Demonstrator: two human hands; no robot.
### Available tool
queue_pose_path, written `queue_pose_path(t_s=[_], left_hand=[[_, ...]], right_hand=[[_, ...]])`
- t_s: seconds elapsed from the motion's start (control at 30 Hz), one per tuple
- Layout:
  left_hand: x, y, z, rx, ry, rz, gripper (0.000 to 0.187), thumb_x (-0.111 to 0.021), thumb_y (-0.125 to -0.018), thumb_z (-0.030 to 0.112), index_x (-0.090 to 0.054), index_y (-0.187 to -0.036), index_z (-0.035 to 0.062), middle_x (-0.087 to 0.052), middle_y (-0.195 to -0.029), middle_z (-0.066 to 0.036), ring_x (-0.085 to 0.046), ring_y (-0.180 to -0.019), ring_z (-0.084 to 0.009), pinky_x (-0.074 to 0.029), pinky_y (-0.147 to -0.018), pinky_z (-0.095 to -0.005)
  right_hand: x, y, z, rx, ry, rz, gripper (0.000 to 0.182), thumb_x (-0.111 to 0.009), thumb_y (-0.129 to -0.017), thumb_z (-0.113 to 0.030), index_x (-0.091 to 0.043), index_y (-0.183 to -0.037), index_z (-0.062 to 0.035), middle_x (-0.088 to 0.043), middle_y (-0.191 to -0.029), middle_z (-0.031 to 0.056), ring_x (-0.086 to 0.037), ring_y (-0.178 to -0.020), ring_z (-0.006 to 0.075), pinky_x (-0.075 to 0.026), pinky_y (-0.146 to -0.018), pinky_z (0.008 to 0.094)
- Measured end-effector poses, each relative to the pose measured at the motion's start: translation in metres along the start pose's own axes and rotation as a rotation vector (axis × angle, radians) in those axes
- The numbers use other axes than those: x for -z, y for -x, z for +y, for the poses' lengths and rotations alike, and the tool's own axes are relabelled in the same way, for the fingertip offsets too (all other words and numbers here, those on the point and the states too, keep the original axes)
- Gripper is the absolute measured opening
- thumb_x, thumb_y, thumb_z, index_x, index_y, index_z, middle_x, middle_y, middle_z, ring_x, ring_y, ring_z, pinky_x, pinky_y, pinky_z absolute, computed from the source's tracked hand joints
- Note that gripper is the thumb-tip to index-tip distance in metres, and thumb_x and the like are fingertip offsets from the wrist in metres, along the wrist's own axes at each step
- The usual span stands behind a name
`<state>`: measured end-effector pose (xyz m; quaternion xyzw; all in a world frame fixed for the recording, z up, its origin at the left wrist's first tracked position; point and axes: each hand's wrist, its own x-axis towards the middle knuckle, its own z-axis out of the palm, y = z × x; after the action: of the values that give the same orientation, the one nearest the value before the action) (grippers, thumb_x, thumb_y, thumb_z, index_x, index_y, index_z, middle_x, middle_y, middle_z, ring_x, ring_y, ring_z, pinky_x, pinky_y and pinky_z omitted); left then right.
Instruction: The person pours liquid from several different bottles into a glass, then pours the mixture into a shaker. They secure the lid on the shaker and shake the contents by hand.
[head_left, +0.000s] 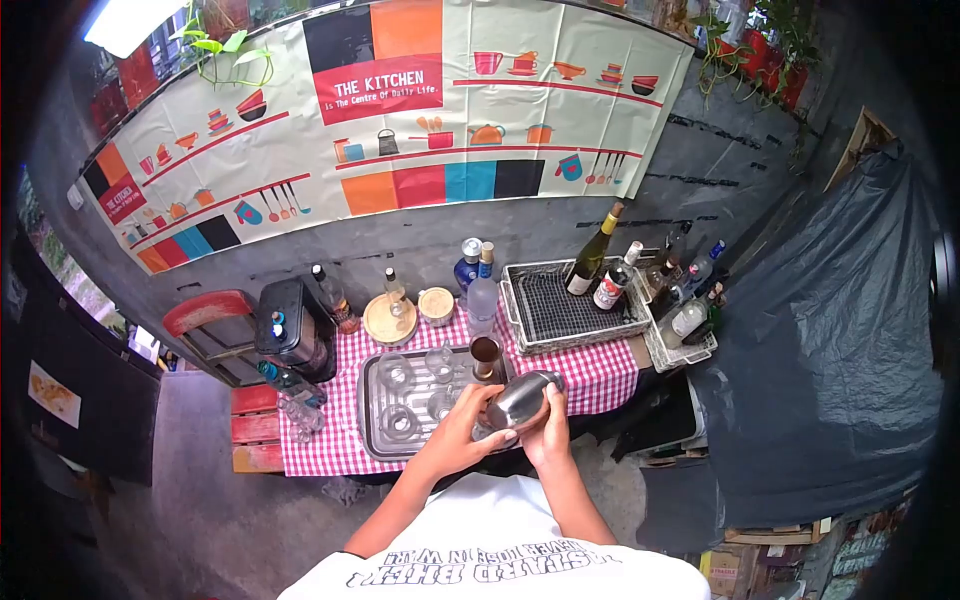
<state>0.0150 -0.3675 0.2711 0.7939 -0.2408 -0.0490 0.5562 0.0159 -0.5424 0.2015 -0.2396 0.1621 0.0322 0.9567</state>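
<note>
Both of my hands are wrapped round a shiny metal cocktail shaker (521, 402), held tilted over the front right of the tray. My left hand (466, 425) grips its left side, and my right hand (545, 430) closes on it from the right and below. Just behind the shaker stands a tall cup (486, 352) with a dark brown inside. Several clear glasses, one of them a round glass (399, 421), sit on the grey tray (372, 440) to the left of my hands.
A red-checked cloth (330, 440) covers the table. Behind the tray are a clear bottle (482, 305), a wooden-lidded jar (436, 306) and a round board (388, 322). A wire-lined basket (540, 310) holds bottles at right. Plastic bottles (290, 385) stand at left.
</note>
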Motion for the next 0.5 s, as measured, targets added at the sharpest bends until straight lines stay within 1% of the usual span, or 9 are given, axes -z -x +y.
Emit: queue_pose_path(t_s=[0.07, 0.1, 0.13, 0.2, 0.23, 0.27, 0.37, 0.47, 0.5], left_hand=[[0.001, -0.001, -0.003, 0.018, -0.018, -0.001, 0.067, -0.079, -0.078, 0.02, -0.046, -0.134, 0.0035, -0.051, -0.12, -0.014, -0.056, -0.109, -0.0269, -0.048, -0.093, -0.0373], [0.001, -0.001, -0.006, 0.006, -0.025, 0.006, 0.068, -0.079, -0.078, 0.02, -0.045, -0.134, 0.0036, -0.051, -0.123, -0.014, -0.055, -0.112, -0.0271, -0.047, -0.095, -0.0374], [0.0, 0.0, -0.009, -0.004, -0.031, 0.015, 0.069, -0.079, -0.077, 0.019, -0.045, -0.135, 0.0038, -0.05, -0.126, -0.014, -0.055, -0.114, -0.0273, -0.047, -0.096, -0.0375], [0.0, 0.002, -0.013, 0.027, -0.011, 0.01, 0.072, -0.08, -0.077, 0.018, -0.042, -0.137, 0.0038, -0.05, -0.129, -0.014, -0.053, -0.118, -0.0269, -0.045, -0.098, -0.0376], [0.0, 0.003, -0.015, 0.055, 0.009, -0.001, 0.075, -0.08, -0.076, 0.016, -0.039, -0.139, 0.0037, -0.049, -0.131, -0.015, -0.052, -0.121, -0.0265, -0.044, -0.1, -0.0376], [0.0, 0.004, -0.02, 0.057, 0.01, 0.007, 0.075, -0.08, -0.076, 0.016, -0.039, -0.139, 0.0037, -0.049, -0.131, -0.015, -0.052, -0.121, -0.0265, -0.044, -0.1, -0.0376], [-0.002, 0.011, -0.034, 0.078, 0.183, 0.03, 0.081, -0.08, -0.075, 0.012, -0.034, -0.142, 0.0037, -0.049, -0.133, -0.016, -0.05, -0.125, -0.0253, -0.042, -0.103, -0.0379], [0.003, 0.022, -0.044, 0.088, 0.228, 0.073, 0.078, -0.075, -0.077, 0.008, -0.032, -0.142, 0.0034, -0.049, -0.133, -0.017, -0.05, -0.126, -0.027, -0.041, -0.105, -0.0381], [0.007, 0.026, -0.047, 0.092, 0.224, 0.088, 0.079, -0.074, -0.076, 0.007, -0.031, -0.143, 0.0029, -0.049, -0.133, -0.018, -0.051, -0.126, -0.0278, -0.041, -0.105, -0.038]], right_hand=[[-0.012, 0.005, -0.001, 0.333, 0.235, 0.036, 0.057, -0.061, -0.094, -0.021, -0.031, -0.143, -0.0165, -0.049, -0.127, 0.0064, -0.051, -0.116, 0.0183, -0.045, -0.099, 0.0381], [-0.02, 0.009, -0.004, 0.378, 0.289, 0.024, 0.081, -0.068, -0.089, -0.014, -0.014, -0.149, -0.0145, -0.04, -0.134, 0.0111, -0.046, -0.12, 0.0216, -0.043, -0.1, 0.0372], [-0.021, 0.01, -0.005, 0.377, 0.292, 0.022, 0.081, -0.068, -0.089, -0.014, -0.014, -0.149, -0.0145, -0.04, -0.134, 0.0111, -0.046, -0.12, 0.0216, -0.043, -0.1, 0.0372], [-0.024, 0.011, -0.006, 0.661, 0.751, -0.035, 0.089, -0.075, -0.082, -0.018, -0.016, -0.148, -0.0092, -0.038, -0.135, 0.0147, -0.047, -0.12, 0.0252, -0.042, -0.1, 0.0371], [-0.034, 0.017, -0.008, 0.741, 0.839, -0.054, 0.097, -0.081, -0.075, -0.018, -0.017, -0.147, -0.005, -0.038, -0.135, 0.0178, -0.047, -0.121, 0.0271, -0.041, -0.101, 0.0379], [-0.034, 0.017, -0.006, 0.738, 0.842, -0.061, 0.097, -0.081, -0.075, -0.018, -0.017, -0.147, -0.005, -0.038, -0.135, 0.0178, -0.047, -0.121, 0.0271, -0.041, -0.101, 0.0379], [-0.044, 0.024, 0.0, 0.869, 1.241, -0.312, 0.093, -0.086, -0.07, -0.016, -0.027, -0.141, -0.0051, -0.04, -0.134, 0.0217, -0.049, -0.12, 0.032, -0.044, -0.098, 0.0416], [-0.066, 0.02, 0.004, 1.038, 1.421, -0.642, 0.086, -0.086, -0.07, -0.018, -0.032, -0.137, -0.0083, -0.045, -0.129, 0.0258, -0.052, -0.117, 0.0416, -0.046, -0.096, 0.0478], [-0.07, 0.02, 0.008, 0.994, 1.46, -0.687, 0.093, -0.088, -0.065, -0.016, -0.03, -0.138, -0.0117, -0.047, -0.129, 0.0259, -0.052, -0.116, 0.0422, -0.045, -0.096, 0.0499]])
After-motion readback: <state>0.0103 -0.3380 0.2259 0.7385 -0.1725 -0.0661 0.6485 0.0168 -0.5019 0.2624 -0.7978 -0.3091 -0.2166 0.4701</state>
